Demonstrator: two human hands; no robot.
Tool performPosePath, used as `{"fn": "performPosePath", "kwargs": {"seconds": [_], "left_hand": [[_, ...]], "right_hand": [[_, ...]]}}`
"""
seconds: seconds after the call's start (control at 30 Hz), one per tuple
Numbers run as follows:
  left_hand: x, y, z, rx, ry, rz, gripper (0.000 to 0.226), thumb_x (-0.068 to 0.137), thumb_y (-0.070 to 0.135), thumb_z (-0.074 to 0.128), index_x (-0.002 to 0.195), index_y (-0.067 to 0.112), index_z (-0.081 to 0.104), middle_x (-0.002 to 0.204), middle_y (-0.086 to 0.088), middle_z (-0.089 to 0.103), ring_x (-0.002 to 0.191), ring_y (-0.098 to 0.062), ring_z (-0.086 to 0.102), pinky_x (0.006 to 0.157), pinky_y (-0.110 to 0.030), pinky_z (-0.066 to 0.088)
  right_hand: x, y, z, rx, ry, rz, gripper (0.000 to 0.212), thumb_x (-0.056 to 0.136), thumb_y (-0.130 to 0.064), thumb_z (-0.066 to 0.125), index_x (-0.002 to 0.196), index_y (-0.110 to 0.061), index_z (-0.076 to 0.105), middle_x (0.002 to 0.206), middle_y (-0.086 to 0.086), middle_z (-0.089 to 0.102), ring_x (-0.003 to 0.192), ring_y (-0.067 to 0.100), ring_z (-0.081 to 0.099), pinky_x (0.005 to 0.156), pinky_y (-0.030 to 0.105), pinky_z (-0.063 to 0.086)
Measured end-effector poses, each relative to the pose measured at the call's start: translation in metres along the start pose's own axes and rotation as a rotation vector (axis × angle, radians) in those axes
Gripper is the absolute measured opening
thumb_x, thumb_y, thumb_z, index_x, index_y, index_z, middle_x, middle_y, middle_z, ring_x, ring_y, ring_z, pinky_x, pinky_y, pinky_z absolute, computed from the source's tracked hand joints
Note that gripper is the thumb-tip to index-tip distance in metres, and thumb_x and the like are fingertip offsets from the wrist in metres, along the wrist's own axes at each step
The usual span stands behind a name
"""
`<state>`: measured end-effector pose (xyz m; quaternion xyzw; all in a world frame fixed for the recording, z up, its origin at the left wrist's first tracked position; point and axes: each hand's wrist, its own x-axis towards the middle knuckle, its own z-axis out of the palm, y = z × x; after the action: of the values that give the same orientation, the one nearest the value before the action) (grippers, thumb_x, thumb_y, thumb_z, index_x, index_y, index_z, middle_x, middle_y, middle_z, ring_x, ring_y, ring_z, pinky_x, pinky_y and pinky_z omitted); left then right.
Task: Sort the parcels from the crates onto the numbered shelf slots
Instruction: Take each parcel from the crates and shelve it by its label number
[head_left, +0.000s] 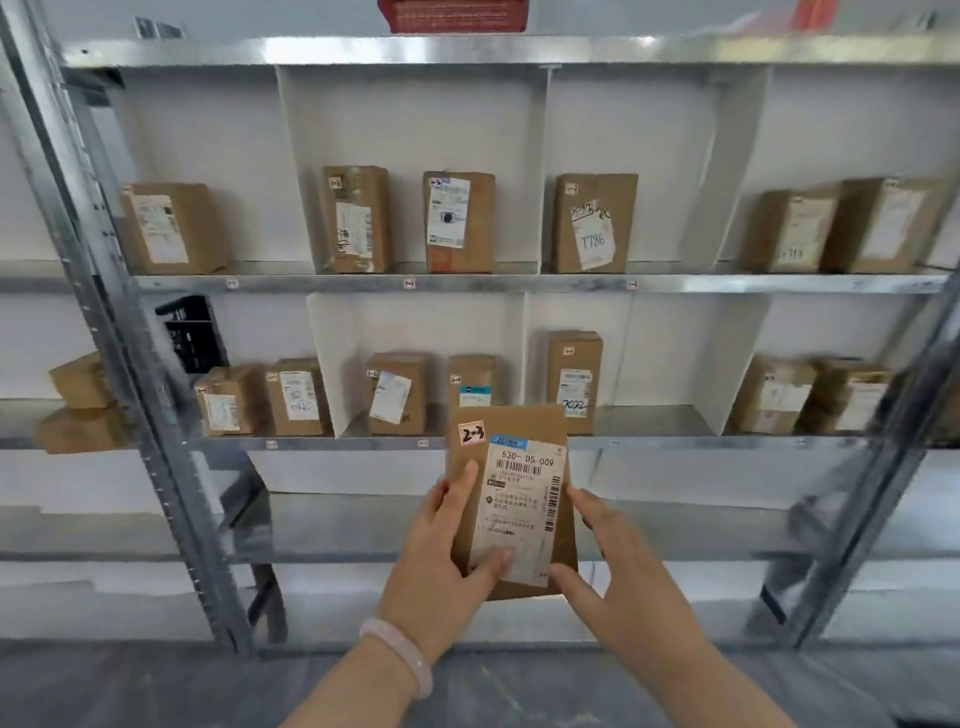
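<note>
The left hand (441, 551) is gripping the parcel (511, 499), with one finger and the thumb pressing on its front face. The thumb is lying on the printed label, and on that smoother paper it could be sliding if the grip loosens. The parcel is hanging upright in the air in front of the middle shelf (649, 421), resting on nothing, so a slip probably means a drop to the floor.

Its handwritten tag (471, 434) is reading 2-3, but the slot markers (423, 443) on the rail are too small to read. The likeliest error is filing it left of the white divider (519, 353), among the boxes already standing there.

The right hand (618, 577) is holding the parcel's right edge between thumb and fingers. The compartment to the right is holding one tall box (574, 382), and pushing the parcel in carelessly could be tipping it over.
</note>
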<state>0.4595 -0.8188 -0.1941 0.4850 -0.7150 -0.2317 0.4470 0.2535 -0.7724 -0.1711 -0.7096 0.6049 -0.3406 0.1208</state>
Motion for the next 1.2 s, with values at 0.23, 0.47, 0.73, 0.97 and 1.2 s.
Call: {"fn": "performPosePath", "kwargs": {"seconds": [0.23,0.47,0.73,0.97,1.2], "left_hand": [[0.091,-0.027,0.069,-0.022,-0.095,0.091,0.094,0.085,0.039,0.072,0.135,0.073,-0.001,0.144,0.029,0.019,0.13,-0.004,0.032,0.093,-0.014,0.047],[0.19,-0.057,0.122,-0.051,-0.19,0.136,0.093,0.084,0.041,0.072,0.138,0.071,0.002,0.142,0.034,0.017,0.126,-0.003,0.034,0.087,-0.011,0.046],[0.25,-0.067,0.206,-0.115,-0.317,0.156,0.095,0.083,0.04,0.074,0.139,0.071,0.004,0.123,0.044,0.017,0.125,-0.005,0.038,0.091,-0.025,0.053],[0.3,-0.06,0.285,-0.09,-0.286,0.186,0.096,0.085,0.04,0.072,0.138,0.072,-0.002,0.142,0.036,0.015,0.13,0.001,0.026,0.104,-0.027,0.04],[0.354,-0.061,0.369,-0.022,-0.212,0.117,0.095,0.085,0.039,0.071,0.143,0.065,0.001,0.15,0.029,0.015,0.131,0.009,0.023,0.099,-0.013,0.036]], "right_hand": [[0.061,0.06,-0.01,-0.093,0.082,0.097,0.074,0.089,-0.046,0.06,0.135,-0.064,0.005,0.15,-0.033,0.013,0.14,-0.002,0.018,0.113,0.025,0.028],[0.127,0.104,-0.009,-0.217,0.106,0.175,0.072,0.09,-0.052,0.055,0.144,-0.056,0.007,0.154,-0.031,0.004,0.14,-0.002,0.013,0.111,0.026,0.029],[0.155,0.175,-0.019,-0.289,0.094,0.251,0.072,0.087,-0.058,0.052,0.134,-0.069,-0.002,0.154,-0.032,0.002,0.14,-0.004,0.011,0.112,0.021,0.02],[0.198,0.256,-0.037,-0.24,0.07,0.277,0.07,0.088,-0.058,0.052,0.128,-0.075,-0.002,0.146,-0.041,-0.008,0.14,-0.005,0.007,0.111,0.023,0.024],[0.263,0.353,-0.067,-0.203,-0.067,0.236,0.07,0.089,-0.058,0.051,0.125,-0.077,-0.005,0.131,-0.051,-0.027,0.14,-0.005,0.003,0.111,0.021,0.019]]}}
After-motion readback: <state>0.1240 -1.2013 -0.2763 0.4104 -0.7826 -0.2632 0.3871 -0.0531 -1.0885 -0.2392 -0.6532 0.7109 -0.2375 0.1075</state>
